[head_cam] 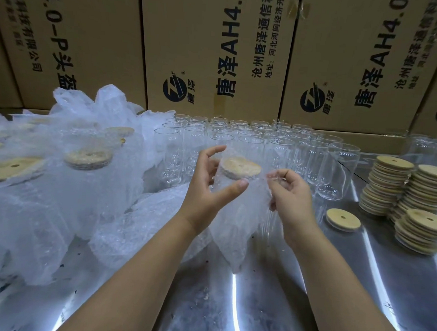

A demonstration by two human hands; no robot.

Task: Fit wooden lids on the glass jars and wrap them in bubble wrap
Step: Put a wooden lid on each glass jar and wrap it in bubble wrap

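Standing at the shiny metal counter, a person holds one glass jar up between both hands. Its wooden lid is on and a sheet of bubble wrap is around it, the loose tail hanging down to the counter. The left hand curls round the jar's side, thumb pressed on the front just under the lid. The right hand pinches the edge of the bubble wrap on the jar's other side, so the two hands are apart.

Behind the held jar stand the bare jars, some four or five rows deep, overlapping too much for a sure count. To its right are three lid stacks and one single lid lying flat. To its left sit the wrapped jars; I count at least five lids through the plastic. Beyond it, three cardboard cartons show printed faces.
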